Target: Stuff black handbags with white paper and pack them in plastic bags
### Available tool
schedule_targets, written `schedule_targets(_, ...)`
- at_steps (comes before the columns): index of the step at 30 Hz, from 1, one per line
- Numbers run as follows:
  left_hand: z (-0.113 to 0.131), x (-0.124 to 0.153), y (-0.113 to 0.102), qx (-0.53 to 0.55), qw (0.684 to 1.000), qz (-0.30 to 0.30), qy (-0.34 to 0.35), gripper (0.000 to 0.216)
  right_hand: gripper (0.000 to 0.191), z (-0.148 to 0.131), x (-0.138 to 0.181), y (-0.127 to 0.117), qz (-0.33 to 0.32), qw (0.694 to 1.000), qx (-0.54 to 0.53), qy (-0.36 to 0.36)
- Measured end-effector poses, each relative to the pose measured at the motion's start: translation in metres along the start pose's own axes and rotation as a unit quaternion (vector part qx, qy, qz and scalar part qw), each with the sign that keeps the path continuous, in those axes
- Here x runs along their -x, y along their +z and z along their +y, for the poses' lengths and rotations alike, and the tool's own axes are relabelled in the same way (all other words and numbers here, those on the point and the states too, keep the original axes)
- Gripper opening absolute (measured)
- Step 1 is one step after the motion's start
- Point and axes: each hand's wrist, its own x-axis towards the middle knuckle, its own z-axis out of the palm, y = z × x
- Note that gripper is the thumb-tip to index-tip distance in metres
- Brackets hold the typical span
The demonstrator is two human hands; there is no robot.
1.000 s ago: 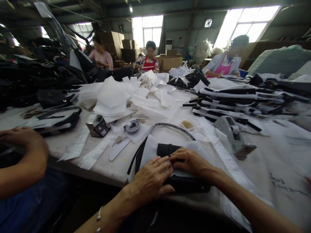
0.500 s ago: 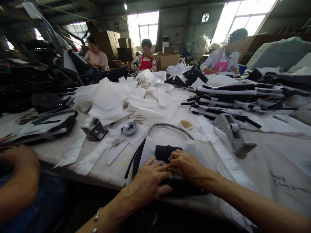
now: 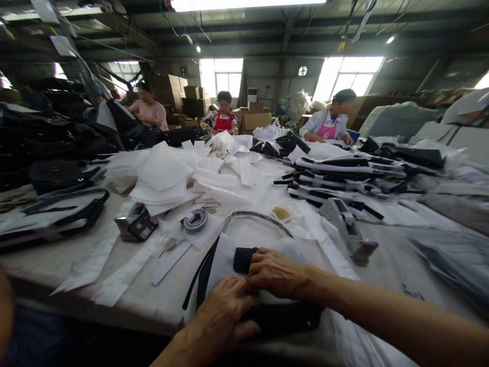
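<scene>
A black handbag [image 3: 282, 317] lies at the table's front edge, its arched handle [image 3: 260, 216] wrapped in clear plastic. White sheeting [image 3: 220, 255] covers its upper side, with a black tab [image 3: 242, 259] over it. My right hand [image 3: 277, 272] is closed, fingers curled at the tab's right end. Against the bag's lower left part, my left hand [image 3: 225, 306] has its fingers bent and its thumb low on the black front. The fingertips of both hands meet; whatever small part lies between them is hidden. A loose black strap [image 3: 196, 272] sticks out left of the bag.
Tape dispensers stand left [image 3: 136, 222] and right [image 3: 346, 229]. Near the bag are a grey roll [image 3: 194, 221] and a small dish [image 3: 281, 213]. White sheets [image 3: 164, 173] and stacked black bags [image 3: 336, 173] lie beyond. Several people sit around; a neighbour's arm [image 3: 4, 311] shows at left.
The view has tilted up and shifted right. My left fingers, spread flat before, are now bent in under my right hand. My right hand has closed farther over the tab.
</scene>
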Motion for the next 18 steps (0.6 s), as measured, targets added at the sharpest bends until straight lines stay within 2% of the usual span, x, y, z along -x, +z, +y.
schedule_targets(4, 0.012, -0.002, 0.011, -0.040, 0.998, 0.026, -0.030, 0.039, 0.013, -0.002, 0.000, 0.004, -0.013, 1.000, -0.006, 0.002)
schedule_targets(8, 0.031, -0.006, 0.026, -0.102, 0.991, 0.043, -0.075, 0.038, 0.010, -0.011, 0.001, 0.012, -0.002, 0.997, -0.020, 0.073)
schedule_targets(11, 0.037, -0.007, 0.035, -0.142, 0.985, 0.084, -0.056, 0.021, 0.012, -0.016, -0.002, 0.012, 0.018, 0.987, -0.071, 0.145)
schedule_targets(13, 0.036, -0.009, 0.037, -0.168, 0.978, 0.119, -0.033, 0.011, 0.012, -0.015, -0.002, 0.003, 0.030, 0.971, -0.141, 0.191)
schedule_targets(16, 0.032, -0.015, 0.030, -0.195, 0.970, 0.142, -0.006, 0.005, 0.019, -0.012, 0.004, -0.021, 0.035, 0.929, -0.276, 0.243)
schedule_targets(18, 0.028, -0.019, 0.023, -0.208, 0.969, 0.136, 0.003, 0.003, 0.025, -0.013, 0.015, -0.035, 0.034, 0.915, -0.295, 0.274)
